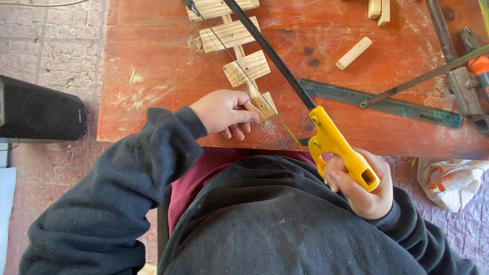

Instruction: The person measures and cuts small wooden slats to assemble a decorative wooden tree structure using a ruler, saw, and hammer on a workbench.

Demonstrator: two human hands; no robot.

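Reddish, scuffed and dusted with pale sawdust, the wooden counter (pixel 153 66) stands over a floor of grey paving bricks (pixel 51 40). Near its front edge the person's left hand (pixel 223 113) presses down on the near end of a wooden piece (pixel 243 61), a narrow stick with several flat pale slats fixed across it like rungs. The fingers (pixel 235 130) of that hand are curled over the counter's edge, and the thumb pins a small slat at the stick's end.

The right hand (pixel 365 189) hangs below the counter's edge, in front of the person's dark sweater. Its fingers are wrapped tight round the yellow handle of a hacksaw (pixel 333 145). The saw's black frame runs up and to the left across the counter, and its thin blade passes over the slats, meeting the wood just beside the left thumb. A small heap of sawdust lies under that spot.

To the right a dark metal ruler (pixel 387 104) lies flat, with a short wooden dowel (pixel 354 53) above it. Metal tools, one with an orange grip (pixel 479 66), sit at the far right edge. A black speaker (pixel 41 108) stands on the floor to the left, and a white plastic bag (pixel 451 181) lies on the floor to the right.
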